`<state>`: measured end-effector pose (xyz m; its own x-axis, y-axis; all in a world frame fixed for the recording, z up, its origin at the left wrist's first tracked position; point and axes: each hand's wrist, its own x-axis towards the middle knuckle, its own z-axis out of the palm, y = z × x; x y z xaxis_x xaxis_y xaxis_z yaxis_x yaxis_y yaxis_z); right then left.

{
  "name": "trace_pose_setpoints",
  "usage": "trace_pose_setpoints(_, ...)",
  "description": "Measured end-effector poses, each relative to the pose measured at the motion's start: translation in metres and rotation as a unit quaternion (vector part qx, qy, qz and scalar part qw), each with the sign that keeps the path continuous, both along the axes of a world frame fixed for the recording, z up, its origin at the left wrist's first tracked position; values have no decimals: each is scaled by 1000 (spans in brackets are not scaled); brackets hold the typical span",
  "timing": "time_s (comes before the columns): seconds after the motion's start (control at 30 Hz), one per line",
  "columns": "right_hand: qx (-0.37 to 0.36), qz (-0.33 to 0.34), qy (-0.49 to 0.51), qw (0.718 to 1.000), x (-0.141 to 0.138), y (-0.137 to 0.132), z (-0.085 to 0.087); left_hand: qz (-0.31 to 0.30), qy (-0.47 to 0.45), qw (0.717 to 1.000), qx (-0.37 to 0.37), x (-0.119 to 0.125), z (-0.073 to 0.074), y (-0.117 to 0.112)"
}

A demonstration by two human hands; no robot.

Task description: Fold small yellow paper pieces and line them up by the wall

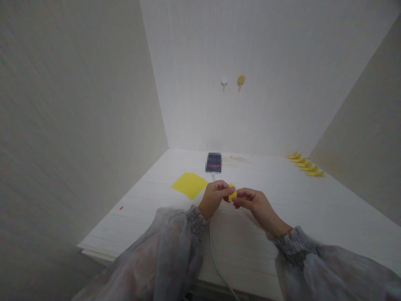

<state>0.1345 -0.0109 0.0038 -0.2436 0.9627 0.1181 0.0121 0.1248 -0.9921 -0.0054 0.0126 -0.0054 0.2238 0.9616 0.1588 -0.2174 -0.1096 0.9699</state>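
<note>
Between my two hands, above the middle of the table, is a small folded piece of yellow paper (pixel 232 195). My left hand (pixel 216 193) pinches its left side between thumb and fingers. On the other side my right hand (pixel 249 198) grips its right and lower edge with the fingertips. Just left of my left hand lies a flat stack of yellow paper sheets (pixel 190 185). Several folded yellow paper pieces (pixel 307 165) stand in a slanting row at the far right. The fingers partly hide the held paper, so its exact shape is unclear.
A phone (pixel 214 162), blurred out, lies at the back of the white table (pixel 150 217). Its white cable (pixel 214 261) runs under my left wrist to the front edge. A small orange bit (pixel 121 207) lies at left. Two hooks, one white (pixel 224 80), one yellow (pixel 241 80), hang on the wall.
</note>
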Motion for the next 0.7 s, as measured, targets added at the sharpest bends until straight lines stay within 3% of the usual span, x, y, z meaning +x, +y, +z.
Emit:
trace_pose_setpoints(0.17, 7, -29, 1, 1000, 0, 1, 0, -2, 5, 1000, -1, 2, 3, -2)
trace_pose_setpoints(0.3, 44, -72, 64, 994, 1, 4, -2, -27, -54, 998, -9, 2, 3, -1)
trace_pose_setpoints(0.4, 74, -69, 93, 991, 3, 5, -2, -51, -83, 995, 5, 1, 3, 0)
trace_pose_setpoints(0.7, 74, -69, 69, 992, 6, 4, 0, -34, -74, 996, 26, -1, 2, 1)
